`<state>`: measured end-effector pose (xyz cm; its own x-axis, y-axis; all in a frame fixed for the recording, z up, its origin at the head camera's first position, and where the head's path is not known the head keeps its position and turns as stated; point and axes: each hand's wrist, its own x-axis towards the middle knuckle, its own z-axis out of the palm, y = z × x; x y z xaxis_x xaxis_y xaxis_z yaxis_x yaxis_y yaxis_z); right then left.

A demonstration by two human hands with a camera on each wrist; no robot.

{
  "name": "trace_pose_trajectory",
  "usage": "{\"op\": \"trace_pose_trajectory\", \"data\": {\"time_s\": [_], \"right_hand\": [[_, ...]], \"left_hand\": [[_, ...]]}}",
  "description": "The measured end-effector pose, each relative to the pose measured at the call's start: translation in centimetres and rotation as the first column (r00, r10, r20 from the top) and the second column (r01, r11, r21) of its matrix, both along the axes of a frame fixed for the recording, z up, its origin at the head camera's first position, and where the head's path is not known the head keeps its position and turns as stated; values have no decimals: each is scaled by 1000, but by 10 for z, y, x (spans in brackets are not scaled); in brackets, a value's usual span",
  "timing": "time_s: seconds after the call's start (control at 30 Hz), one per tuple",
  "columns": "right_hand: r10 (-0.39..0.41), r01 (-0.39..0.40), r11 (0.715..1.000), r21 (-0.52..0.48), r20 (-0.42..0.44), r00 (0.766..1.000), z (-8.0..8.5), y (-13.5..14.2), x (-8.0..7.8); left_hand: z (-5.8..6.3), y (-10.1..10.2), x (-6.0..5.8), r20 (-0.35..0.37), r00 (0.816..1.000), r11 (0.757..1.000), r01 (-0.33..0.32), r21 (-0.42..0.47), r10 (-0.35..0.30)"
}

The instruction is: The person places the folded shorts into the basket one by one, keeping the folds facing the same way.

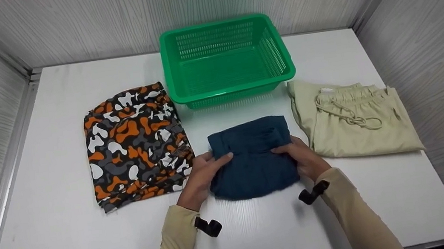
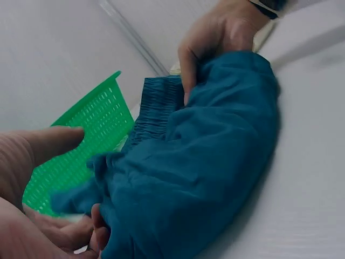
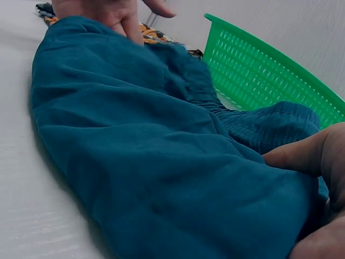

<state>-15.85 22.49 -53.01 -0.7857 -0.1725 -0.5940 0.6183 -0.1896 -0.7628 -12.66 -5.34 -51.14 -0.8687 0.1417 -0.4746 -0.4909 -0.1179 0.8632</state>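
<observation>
A pair of dark blue elastic-waist pants (image 1: 253,167), folded into a compact bundle, lies at the front middle of the table. At its left edge is my left hand (image 1: 203,174), fingers curled at the cloth; in the left wrist view its thumb (image 2: 59,143) stands raised off the fabric. My right hand (image 1: 306,158) grips the right edge, thumb on top and the other fingers partly hidden by cloth. The gathered waistband (image 2: 156,105) shows on the far side of the bundle.
Behind the pants stands a green perforated basket (image 1: 226,91) with nothing in it. A folded orange, black and white patterned garment (image 1: 135,148) lies to the left. Folded beige drawstring pants (image 1: 360,132) are on the right. Panel walls (image 1: 84,27) border the white table (image 1: 62,248).
</observation>
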Motion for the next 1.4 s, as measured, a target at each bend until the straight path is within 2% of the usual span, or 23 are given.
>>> {"op": "trace_pose_trajectory", "data": {"time_s": [0.17, 0.37, 0.47, 0.53, 0.63, 0.77, 0.87, 0.9, 1.0, 1.17, 1.23, 1.27, 1.4], "right_hand": [[15, -15, 1000, 22, -7, 1000, 0, -2, 0], [-12, 12, 1000, 16, -22, 1000, 1, -1, 1], [14, -11, 999, 38, -58, 998, 2, -2, 1], [41, -35, 997, 62, -96, 995, 5, -2, 1], [46, -42, 999, 35, -134, 990, 18, 2, -1], [39, -41, 999, -8, -189, 981, 49, 8, -11], [61, -55, 998, 30, -252, 966, 76, 9, -24], [69, -59, 997, 42, -273, 960, 85, 8, -29], [88, -75, 996, 52, -323, 942, 111, 8, -58], [111, -88, 993, 81, -362, 925, 146, 2, -112], [113, -81, 991, 102, -358, 927, 156, -3, -133], [113, -78, 991, 112, -353, 929, 160, -6, -144], [121, -79, 987, 139, -328, 937, 169, -18, -183]], "left_hand": [[2, 1, -3, -30, 998, 997, 57, -46, -59], [-1, 6, 7, -161, 979, 992, 127, -22, -129], [-4, 9, 9, -248, 956, 985, 132, -115, -157], [-4, 11, 8, -306, 937, 973, 110, -204, -170], [-1, 12, 5, -398, 902, 958, 52, -281, -166], [16, 9, -2, -484, 870, 973, -16, -230, -100], [38, 6, -12, -526, 848, 983, -38, -178, -62], [46, 5, -17, -535, 843, 984, -45, -174, -56], [72, 3, -44, -562, 825, 982, -54, -183, -60], [110, -6, -101, -590, 801, 971, -51, -235, -101], [120, -10, -125, -579, 807, 962, -49, -267, -119], [125, -12, -137, -564, 815, 958, -44, -284, -130], [136, -20, -177, -466, 870, 934, -20, -358, -160]]}}
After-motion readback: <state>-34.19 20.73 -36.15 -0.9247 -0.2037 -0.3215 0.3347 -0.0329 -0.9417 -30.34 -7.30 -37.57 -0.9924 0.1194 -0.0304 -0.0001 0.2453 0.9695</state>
